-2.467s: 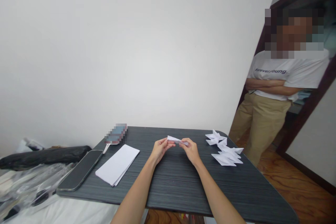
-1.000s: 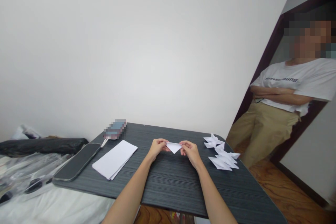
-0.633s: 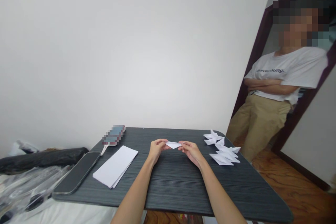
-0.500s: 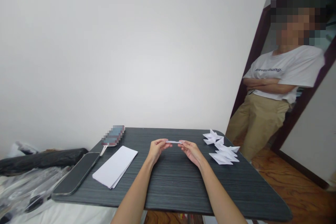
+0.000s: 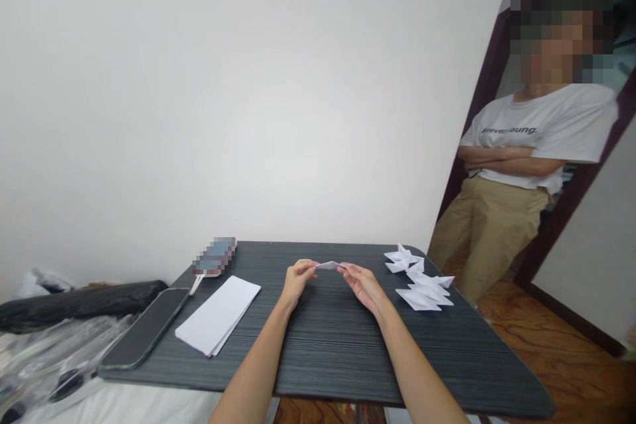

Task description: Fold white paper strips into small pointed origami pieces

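Between my two hands a small folded piece of white paper (image 5: 328, 265) is held up over the dark table (image 5: 338, 344). My left hand (image 5: 298, 279) pinches its left end, and my right hand (image 5: 361, 283) pinches the right end. Its middle shows as a low, pointed shape. To the right lie several folded white paper boats (image 5: 426, 293), close together. Left of my hands rests a stack of white paper sheets (image 5: 217, 315), slightly fanned.
A black phone (image 5: 145, 329) lies at the table's left edge, with a blurred-out device (image 5: 216, 257) behind it. Plastic-wrapped items (image 5: 64, 344) are beside the table. A person (image 5: 517, 146) with folded arms leans at the doorway on the right. A white wall (image 5: 298, 112) stands behind the table.
The folded paper has changed from a thin flat strip to a slightly peaked shape, its broad face now more visible. Both hands have stayed nearly in place.
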`<state>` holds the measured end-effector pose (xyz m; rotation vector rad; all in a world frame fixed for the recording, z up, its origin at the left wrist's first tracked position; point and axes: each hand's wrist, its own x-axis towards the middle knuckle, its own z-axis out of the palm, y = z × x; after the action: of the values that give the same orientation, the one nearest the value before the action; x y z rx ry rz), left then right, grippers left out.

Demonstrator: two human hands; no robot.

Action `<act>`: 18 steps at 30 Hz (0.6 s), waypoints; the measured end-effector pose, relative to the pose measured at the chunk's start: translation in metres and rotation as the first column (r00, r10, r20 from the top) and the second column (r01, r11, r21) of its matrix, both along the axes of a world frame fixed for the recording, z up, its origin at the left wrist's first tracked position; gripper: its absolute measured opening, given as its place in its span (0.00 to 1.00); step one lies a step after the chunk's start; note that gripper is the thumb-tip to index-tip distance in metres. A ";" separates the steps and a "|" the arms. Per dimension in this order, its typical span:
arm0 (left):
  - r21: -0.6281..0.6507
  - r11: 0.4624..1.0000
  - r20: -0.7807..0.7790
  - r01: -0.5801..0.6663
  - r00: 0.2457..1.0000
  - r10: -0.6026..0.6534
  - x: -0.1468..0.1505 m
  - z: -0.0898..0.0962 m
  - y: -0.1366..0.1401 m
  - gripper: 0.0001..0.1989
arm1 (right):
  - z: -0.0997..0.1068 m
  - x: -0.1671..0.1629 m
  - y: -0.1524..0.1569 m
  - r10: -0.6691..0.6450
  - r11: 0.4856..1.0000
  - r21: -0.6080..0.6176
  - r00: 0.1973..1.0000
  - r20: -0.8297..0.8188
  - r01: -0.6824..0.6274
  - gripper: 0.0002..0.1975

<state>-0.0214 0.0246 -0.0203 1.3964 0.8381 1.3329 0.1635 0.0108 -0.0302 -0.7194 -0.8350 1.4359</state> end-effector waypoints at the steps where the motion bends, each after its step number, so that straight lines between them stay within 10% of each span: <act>1: -0.012 1.000 -0.003 -0.003 1.000 0.003 0.000 -0.001 0.001 0.14 | 0.001 -0.001 0.000 0.008 1.000 0.012 1.000 -0.003 -0.008 0.09; 8: -0.035 0.996 -0.085 -0.081 0.993 0.078 0.004 -0.006 0.002 0.12 | -0.007 -0.005 0.003 -0.167 0.986 0.066 0.932 0.321 0.154 0.13; 13: 0.054 0.976 -0.283 -0.211 0.934 0.218 0.001 -0.009 0.002 0.08 | -0.014 -0.003 0.005 -0.483 0.874 0.343 0.536 0.692 0.345 0.08; 18: 0.335 0.919 -0.631 -0.207 0.675 0.382 -0.002 -0.008 -0.003 0.04 | -0.014 -0.005 -0.001 -0.501 0.861 0.451 0.242 0.831 0.234 0.08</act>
<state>-0.0239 0.0214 -0.0285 2.0767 1.4957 1.1631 0.1585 0.0097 -0.0444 -1.5056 -1.5603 0.2959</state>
